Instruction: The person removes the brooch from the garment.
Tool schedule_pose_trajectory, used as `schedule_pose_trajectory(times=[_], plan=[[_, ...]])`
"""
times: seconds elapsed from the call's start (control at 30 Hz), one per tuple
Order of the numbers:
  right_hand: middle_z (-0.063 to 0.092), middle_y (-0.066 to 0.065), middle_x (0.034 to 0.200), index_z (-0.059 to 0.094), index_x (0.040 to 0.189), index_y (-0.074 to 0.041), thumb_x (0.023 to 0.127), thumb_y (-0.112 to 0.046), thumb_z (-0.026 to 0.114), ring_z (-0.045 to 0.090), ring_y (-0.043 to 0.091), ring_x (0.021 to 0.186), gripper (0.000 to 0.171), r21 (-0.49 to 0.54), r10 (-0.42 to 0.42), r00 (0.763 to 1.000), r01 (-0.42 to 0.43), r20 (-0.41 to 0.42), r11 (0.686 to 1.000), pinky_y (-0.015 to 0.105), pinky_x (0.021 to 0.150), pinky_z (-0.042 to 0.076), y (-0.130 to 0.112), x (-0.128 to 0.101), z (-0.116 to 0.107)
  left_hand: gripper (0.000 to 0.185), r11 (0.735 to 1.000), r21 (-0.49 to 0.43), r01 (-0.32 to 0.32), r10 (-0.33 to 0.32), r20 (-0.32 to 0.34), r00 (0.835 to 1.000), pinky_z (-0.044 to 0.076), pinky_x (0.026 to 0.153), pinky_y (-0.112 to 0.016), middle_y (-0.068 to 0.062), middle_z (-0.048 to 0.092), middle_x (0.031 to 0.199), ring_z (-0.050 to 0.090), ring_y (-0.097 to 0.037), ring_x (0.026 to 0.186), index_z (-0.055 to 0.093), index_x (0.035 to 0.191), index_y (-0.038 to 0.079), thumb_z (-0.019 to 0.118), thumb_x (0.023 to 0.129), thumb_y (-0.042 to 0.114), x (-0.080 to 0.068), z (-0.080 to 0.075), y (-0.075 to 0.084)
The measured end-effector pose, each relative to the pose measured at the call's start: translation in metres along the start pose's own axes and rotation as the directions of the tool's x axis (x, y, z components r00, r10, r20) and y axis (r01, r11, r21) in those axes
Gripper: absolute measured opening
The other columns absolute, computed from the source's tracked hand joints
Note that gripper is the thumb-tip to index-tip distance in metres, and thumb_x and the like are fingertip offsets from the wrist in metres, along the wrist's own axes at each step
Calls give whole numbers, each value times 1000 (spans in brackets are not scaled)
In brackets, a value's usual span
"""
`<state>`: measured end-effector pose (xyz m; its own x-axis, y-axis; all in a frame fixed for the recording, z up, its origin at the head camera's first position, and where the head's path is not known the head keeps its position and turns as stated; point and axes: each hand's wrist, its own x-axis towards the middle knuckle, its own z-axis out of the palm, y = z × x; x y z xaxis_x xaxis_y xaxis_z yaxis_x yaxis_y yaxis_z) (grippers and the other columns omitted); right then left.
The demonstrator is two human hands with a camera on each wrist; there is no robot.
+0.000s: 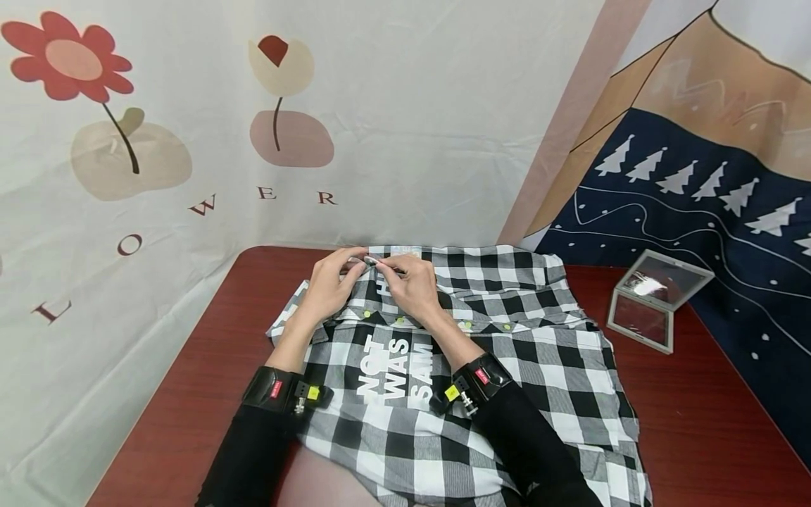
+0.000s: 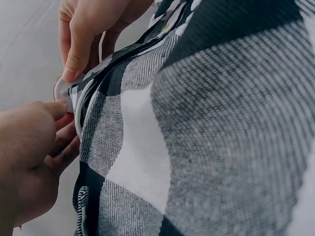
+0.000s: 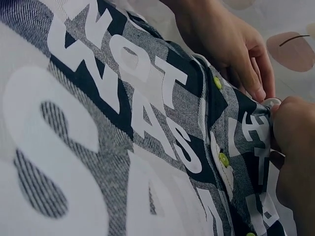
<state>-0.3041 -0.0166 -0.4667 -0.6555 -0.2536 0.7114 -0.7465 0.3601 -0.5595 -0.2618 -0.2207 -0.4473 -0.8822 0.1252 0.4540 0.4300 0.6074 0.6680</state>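
A black-and-white checked shirt (image 1: 532, 359) with white printed letters and a row of small green buttons (image 1: 467, 326) lies spread before me. At its far edge both hands meet over a small round pale disc (image 2: 61, 89) with a thin dark-red rim, up against the fabric. My left hand (image 1: 326, 285) pinches the disc's near side with thumb and fingers in the left wrist view. Thumb and fingers of my right hand (image 1: 412, 285) pinch its other side, along with the shirt edge. The disc's back is hidden by fingers and cloth.
The shirt lies on a reddish-brown table (image 1: 209, 352). At the right stands an unfolded two-panel hinged case (image 1: 659, 299) with glossy panes. Behind the table hang a pale flower-print cloth (image 1: 431, 91) and a dark blue cloth (image 1: 690, 211) with white trees.
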Motion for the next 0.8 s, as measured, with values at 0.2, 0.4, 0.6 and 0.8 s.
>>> schedule_pose_trajectory(times=[0.2,0.4,0.6,0.8], plan=[[89,10,102,92,109,-11,103,-21,86,81,20,79,13,95,177,984,-178,17,979,19,65,53,-3,-1,0,33,1000,0,29,-29,-21,999,66,107,-56,-25,74,143,80,-45,121,72,145,-1,67,114,6,0,3,2],[89,10,98,92,110,-12,103,-23,86,77,16,73,14,120,248,968,-252,43,960,18,61,49,-3,0,-1,28,999,13,32,-31,-64,997,67,104,-56,-26,77,138,82,-44,116,75,138,-2,68,113,6,1,5,2],[88,11,96,91,112,-10,104,-20,84,80,20,77,15,144,248,965,-259,91,955,18,67,54,-1,1,-4,20,999,-9,47,-47,-98,994,68,102,-54,-24,79,130,83,-44,112,77,128,-2,71,111,6,2,8,2],[88,10,105,89,119,-11,108,-24,80,82,23,89,19,161,271,949,-296,159,942,28,79,64,-1,0,-8,18,999,-6,43,-43,-99,994,68,101,-55,-23,79,128,83,-43,112,78,126,-1,72,111,8,1,6,3]])
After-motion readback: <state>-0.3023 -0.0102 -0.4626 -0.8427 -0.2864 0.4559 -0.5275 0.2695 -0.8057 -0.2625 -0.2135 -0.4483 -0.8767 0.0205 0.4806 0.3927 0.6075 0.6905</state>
